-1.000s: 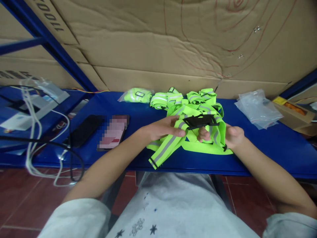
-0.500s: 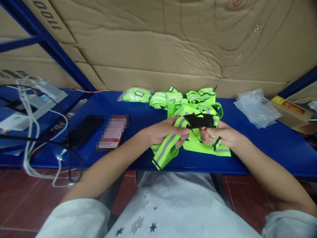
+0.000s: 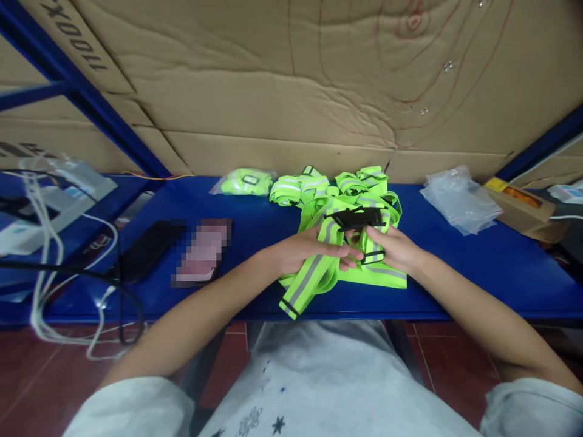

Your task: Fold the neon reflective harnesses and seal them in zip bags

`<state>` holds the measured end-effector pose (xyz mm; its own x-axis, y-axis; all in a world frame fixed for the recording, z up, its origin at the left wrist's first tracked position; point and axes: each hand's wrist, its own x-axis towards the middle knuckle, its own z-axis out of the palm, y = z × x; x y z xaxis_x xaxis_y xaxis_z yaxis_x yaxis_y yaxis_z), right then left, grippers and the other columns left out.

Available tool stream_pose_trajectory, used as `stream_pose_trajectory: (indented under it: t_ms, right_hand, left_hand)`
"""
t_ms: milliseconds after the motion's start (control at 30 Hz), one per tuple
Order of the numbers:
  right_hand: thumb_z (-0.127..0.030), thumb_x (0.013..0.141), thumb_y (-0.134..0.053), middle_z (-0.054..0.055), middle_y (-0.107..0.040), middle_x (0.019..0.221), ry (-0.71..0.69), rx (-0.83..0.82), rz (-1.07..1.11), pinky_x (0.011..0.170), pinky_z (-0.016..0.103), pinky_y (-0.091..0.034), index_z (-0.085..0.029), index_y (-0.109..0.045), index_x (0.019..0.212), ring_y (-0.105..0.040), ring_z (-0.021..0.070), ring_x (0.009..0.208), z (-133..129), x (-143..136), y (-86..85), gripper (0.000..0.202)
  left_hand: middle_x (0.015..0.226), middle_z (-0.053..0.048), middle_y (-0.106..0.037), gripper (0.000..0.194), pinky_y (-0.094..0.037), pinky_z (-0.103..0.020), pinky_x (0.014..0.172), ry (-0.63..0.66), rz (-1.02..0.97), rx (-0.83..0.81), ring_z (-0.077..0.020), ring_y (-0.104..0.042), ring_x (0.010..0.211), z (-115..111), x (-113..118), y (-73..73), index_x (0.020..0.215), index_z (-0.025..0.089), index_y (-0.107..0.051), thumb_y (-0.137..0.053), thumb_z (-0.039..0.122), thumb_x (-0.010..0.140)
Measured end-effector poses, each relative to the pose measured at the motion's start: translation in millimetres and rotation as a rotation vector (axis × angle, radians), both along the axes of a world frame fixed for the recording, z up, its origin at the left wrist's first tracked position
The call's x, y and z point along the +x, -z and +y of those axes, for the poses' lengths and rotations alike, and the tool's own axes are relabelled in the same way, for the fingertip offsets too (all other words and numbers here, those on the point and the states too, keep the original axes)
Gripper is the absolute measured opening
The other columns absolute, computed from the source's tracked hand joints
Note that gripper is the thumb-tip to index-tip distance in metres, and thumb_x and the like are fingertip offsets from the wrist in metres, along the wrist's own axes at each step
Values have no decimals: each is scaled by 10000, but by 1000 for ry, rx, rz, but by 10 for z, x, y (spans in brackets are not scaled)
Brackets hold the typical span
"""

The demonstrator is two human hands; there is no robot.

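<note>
A neon-green reflective strap (image 3: 306, 280) with a grey stripe hangs over my left hand (image 3: 303, 247), its end pointing down toward the table's front edge. My left fingers are closed on the strap, with the fingertips reaching toward the middle. A black buckle (image 3: 357, 217) lies across the strap between both hands. My right hand (image 3: 395, 246) grips the strap just below the buckle's right end, thumb on top. A short strap end with a black slider (image 3: 373, 257) hangs beside the right fingers, which are partly hidden. More of the strap lies loose on the table underneath.
Behind the hands lie several rolled green straps (image 3: 286, 190) and a bagged one (image 3: 248, 181). Clear plastic bags (image 3: 462, 200) and an open cardboard box (image 3: 519, 209) are at the right. Two phones, one black (image 3: 148, 250) and one lit (image 3: 203, 250), lie left, beside tangled cables (image 3: 40, 243).
The right hand has shifted its hold, and the short strap end with the slider now hangs flat below the buckle. My left fingers have stretched toward it. The view has moved slightly.
</note>
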<state>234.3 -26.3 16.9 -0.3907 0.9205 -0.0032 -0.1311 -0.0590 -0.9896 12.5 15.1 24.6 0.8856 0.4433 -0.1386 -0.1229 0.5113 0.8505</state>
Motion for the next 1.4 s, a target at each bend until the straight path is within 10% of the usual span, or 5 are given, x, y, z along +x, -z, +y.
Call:
stream_pose_trajectory:
  t_ms: [333,633,967,1267,1400]
  right_hand:
    - [-731,982,-459,114,-698,1258,122,519,-526,1221,513,-418,-231,-585,1395,-567,272,1363,-77,-194,-88,661]
    - [-571,989,-590,118,-644,1423,230,590,-449,1209,459,-436,-219,-586,1429,-581,263,1365,58,-347,-89,564]
    - [-390,667,-940,-7,-793,837,370,269,-59,831,372,-603,-263,-832,815,-747,233,843,0,-241,19,223]
    - [-432,784,-865,22,-796,1004,345,404,-113,1025,439,-552,-249,-815,850,-735,257,1040,-34,-287,25,201]
    - [-411,921,-731,91,-689,1347,338,640,-337,1140,464,-488,-248,-717,1259,-630,277,1298,-82,-308,31,376]
  left_hand:
    - [1262,-99,-741,634,-418,-467,1214,-409,102,655,-305,-626,1315,-109,88,65,1212,178,-720,-936,443,679]
    - [1334,-117,-724,689,-469,-492,1174,-674,57,551,-326,-647,1299,-15,98,177,1259,171,-719,-917,500,687]
    - [1182,-83,-790,440,-523,-441,1116,-490,133,849,-295,-722,1165,39,-1,22,1120,169,-781,-861,421,769]
    - [1240,-70,-771,556,-530,-444,1114,-406,185,662,-307,-695,1229,-7,24,112,1209,206,-757,-894,456,732]
    - [1228,-100,-773,640,-536,-491,1112,-494,155,577,-324,-704,1205,-17,33,219,1197,178,-756,-941,454,650]
